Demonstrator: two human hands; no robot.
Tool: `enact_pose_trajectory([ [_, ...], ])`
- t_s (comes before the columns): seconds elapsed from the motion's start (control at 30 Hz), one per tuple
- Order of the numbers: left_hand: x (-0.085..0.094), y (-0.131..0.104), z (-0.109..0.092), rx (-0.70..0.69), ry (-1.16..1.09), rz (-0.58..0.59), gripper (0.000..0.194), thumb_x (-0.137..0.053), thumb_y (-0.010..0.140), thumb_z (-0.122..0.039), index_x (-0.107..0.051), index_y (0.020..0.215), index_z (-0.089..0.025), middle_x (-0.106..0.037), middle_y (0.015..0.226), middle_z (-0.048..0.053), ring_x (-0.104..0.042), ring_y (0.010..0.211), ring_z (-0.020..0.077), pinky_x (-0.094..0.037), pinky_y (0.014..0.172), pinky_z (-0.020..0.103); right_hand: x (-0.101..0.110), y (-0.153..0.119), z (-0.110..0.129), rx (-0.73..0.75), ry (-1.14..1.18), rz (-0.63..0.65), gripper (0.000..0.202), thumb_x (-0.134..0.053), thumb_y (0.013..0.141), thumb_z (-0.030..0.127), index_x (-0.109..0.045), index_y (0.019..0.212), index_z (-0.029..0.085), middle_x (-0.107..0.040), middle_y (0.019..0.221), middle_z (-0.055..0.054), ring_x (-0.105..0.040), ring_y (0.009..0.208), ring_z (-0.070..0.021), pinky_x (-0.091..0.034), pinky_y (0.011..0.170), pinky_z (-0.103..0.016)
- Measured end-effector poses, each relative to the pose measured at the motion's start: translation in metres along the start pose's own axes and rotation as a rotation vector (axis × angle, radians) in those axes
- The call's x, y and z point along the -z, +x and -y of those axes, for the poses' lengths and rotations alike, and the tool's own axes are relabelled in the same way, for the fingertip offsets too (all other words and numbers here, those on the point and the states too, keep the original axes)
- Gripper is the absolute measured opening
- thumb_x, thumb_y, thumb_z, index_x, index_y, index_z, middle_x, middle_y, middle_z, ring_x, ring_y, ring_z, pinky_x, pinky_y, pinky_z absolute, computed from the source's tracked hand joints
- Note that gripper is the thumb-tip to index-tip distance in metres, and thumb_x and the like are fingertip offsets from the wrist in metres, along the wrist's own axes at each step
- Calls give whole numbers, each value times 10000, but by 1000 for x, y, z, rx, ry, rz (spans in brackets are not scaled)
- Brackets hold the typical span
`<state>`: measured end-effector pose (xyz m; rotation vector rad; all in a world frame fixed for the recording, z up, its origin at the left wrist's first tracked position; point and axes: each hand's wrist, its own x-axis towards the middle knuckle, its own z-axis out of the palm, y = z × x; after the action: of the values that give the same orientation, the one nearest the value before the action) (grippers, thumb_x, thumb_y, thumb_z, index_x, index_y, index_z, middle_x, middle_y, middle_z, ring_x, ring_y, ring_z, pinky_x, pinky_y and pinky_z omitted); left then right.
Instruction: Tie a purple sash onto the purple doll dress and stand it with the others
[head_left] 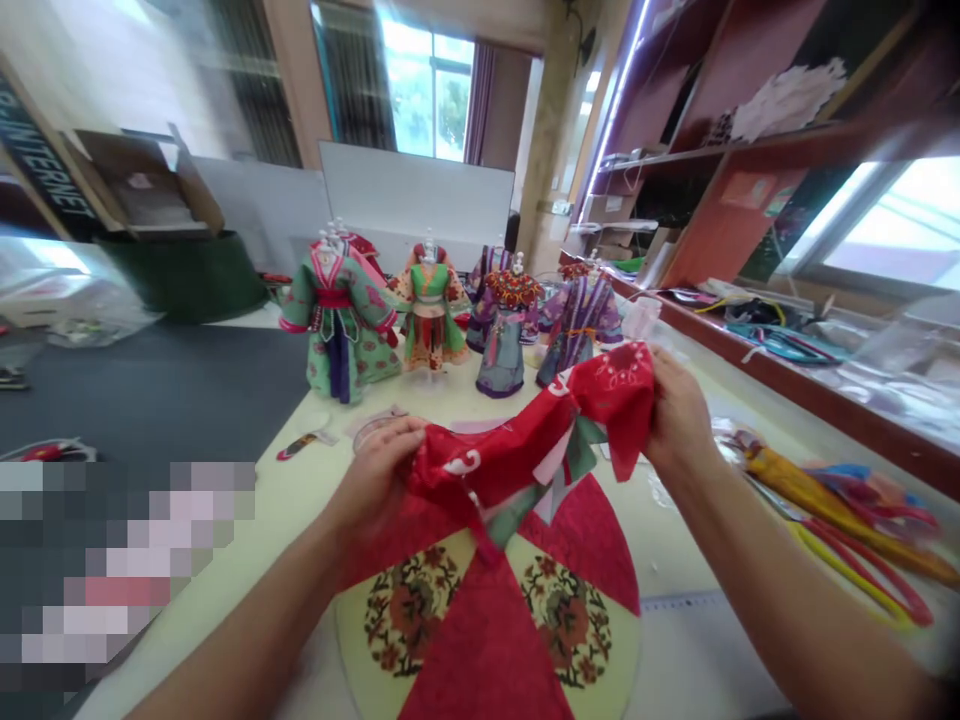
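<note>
- Left hand and right hand: grip pinching opposite ends of the red garment.
- It spans over the round cloth, before the dressed figures.
- Bench edge runs left, apart from the garment.

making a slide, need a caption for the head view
Left hand and right hand hold a small red patterned garment before doll-sized costumes.

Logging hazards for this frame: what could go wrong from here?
Hard pulling might strain the red garment, since the left hand and right hand hold opposite ends. Its hanging pale strips could fold or catch against the round panelled piece below. A wide forward swing might topple the grey-and-purple dressed figure beyond.
</note>
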<state>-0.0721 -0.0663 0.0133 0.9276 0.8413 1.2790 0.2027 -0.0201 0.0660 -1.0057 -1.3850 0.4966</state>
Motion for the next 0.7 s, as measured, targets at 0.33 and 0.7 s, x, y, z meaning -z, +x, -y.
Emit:
enact_pose_trajectory([
  [0.33, 22, 10, -22, -158, 112, -268, 189, -660, 655, -288, -563, 768, -171, -565, 561, -60, -507, 464, 67, -392, 451, 151, 9, 0, -22, -142, 250, -112, 219, -639, 717, 395, -544, 705, 197, -507, 608, 43, -468, 510, -69, -410, 474, -188],
  [0.7, 41, -3, -57, -27, 597, -39, 224, -670, 668, -368, -649, 812, -199, -663, 647, 10, -568, 477, 127, -427, 421, 197, 53, -23, -3, 41, -80, 159, 23, -592, 761, 222, -614, 758, 227, -609, 779, 0, -571, 722, -130, -466, 645, -259],
])
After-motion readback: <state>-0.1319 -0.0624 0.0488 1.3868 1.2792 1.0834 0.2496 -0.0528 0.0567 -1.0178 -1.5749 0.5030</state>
